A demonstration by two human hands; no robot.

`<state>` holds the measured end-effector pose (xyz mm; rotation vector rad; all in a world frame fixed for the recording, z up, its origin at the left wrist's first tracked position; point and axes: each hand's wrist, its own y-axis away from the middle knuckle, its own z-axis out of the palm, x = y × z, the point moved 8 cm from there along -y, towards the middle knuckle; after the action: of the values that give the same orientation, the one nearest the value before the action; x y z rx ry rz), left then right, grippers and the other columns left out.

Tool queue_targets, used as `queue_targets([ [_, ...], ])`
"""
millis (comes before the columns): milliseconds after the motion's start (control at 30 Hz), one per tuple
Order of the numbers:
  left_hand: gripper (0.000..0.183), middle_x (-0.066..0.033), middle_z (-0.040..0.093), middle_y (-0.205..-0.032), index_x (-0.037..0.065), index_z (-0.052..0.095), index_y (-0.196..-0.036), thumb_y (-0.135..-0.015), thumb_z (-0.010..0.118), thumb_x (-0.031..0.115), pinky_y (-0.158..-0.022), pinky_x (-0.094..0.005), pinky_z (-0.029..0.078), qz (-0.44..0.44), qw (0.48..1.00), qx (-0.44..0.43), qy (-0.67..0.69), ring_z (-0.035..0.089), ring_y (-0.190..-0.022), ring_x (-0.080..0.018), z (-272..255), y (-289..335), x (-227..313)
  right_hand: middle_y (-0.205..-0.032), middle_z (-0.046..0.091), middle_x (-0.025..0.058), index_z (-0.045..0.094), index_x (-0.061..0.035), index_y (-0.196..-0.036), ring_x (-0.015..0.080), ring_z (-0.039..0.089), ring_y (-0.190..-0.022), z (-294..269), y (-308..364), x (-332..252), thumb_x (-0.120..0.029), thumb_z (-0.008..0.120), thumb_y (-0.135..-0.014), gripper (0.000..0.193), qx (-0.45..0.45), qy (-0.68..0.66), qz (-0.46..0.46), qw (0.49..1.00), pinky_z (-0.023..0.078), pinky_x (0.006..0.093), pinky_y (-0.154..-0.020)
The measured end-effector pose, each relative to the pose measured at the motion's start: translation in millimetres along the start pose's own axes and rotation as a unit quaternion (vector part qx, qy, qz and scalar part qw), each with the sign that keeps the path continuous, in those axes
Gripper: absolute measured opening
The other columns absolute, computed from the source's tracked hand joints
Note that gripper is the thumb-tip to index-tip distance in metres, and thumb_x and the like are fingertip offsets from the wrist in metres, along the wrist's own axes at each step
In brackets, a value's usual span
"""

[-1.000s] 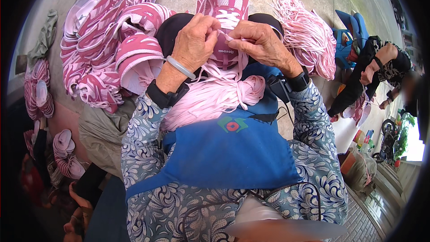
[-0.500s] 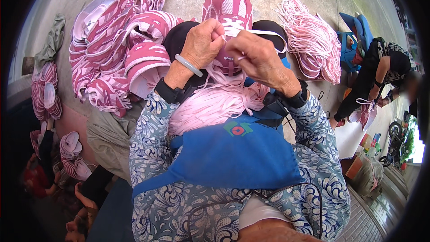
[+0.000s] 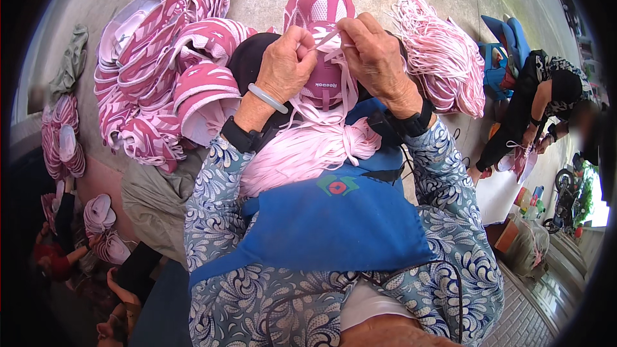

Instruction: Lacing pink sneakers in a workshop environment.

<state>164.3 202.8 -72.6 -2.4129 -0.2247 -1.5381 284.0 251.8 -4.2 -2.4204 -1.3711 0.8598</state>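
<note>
A pink and white shoe upper [image 3: 326,83] lies before me at the top centre, its mesh toe pointing away. My left hand [image 3: 284,64] is closed in a pinch on a pale pink shoelace [image 3: 326,39] at the upper's left side. On the right, my right hand [image 3: 376,54] pinches the same lace, which stretches between both hands over the tongue. Loose lace ends hang beside the tongue. Below, on my lap, rests a tied bundle of pale pink laces [image 3: 295,157]. Fingers partly hide the eyelets.
Stacked pink shoe uppers [image 3: 151,58] stand to the left. A large heap of laces [image 3: 443,54] lies to the right. Another person [image 3: 546,103] handles a pink upper at far right; others sit at lower left. A blue apron [image 3: 334,225] covers my lap.
Both hands have drawn apart, pulling the lace out between them. My right hand has moved up and slightly right. The white lace loop at the right has gone from sight.
</note>
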Motion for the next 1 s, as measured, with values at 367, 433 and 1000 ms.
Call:
queue_targets([
  [367,0.011,-0.0102,0.057,-0.074,0.002,0.054,-0.085,-0.075,0.058,0.002,-0.059,-0.0316,0.047,0.052,0.999,0.006,0.008,0.06,-0.065,-0.021,-3.1,1.9,-0.9,-0.073,0.063,0.0068,0.063,0.0,-0.09,0.0117,0.056,-0.061,28.8,20.5,11.0,-0.02,0.054,-0.089,0.022,-0.202,-0.349,0.213,0.89,0.045,0.0273,-0.054],
  [433,0.011,-0.0104,0.057,-0.075,0.002,0.054,-0.085,-0.075,0.058,0.001,-0.059,-0.0318,0.048,0.052,0.999,0.008,0.014,0.06,-0.065,-0.0216,-4.0,2.7,-0.4,-0.056,0.058,0.0031,0.065,0.0005,-0.082,0.0092,0.051,-0.051,35.6,26.2,19.9,-0.029,0.05,-0.092,0.034,-0.239,-0.341,0.27,0.868,0.04,0.0245,-0.048],
  [1000,0.015,-0.0057,0.054,-0.072,0.001,0.064,-0.092,-0.08,0.06,0.009,-0.058,-0.0289,0.046,0.043,0.995,-0.087,-0.011,0.055,-0.062,-0.0154,-1.8,1.3,4.1,-0.078,0.063,0.0099,0.058,-0.0092,-0.101,0.0283,0.063,-0.065,8.9,18.4,5.7,-0.006,0.062,-0.079,0.023,0.053,-0.086,0.012,0.995,0.05,0.0331,-0.054],
])
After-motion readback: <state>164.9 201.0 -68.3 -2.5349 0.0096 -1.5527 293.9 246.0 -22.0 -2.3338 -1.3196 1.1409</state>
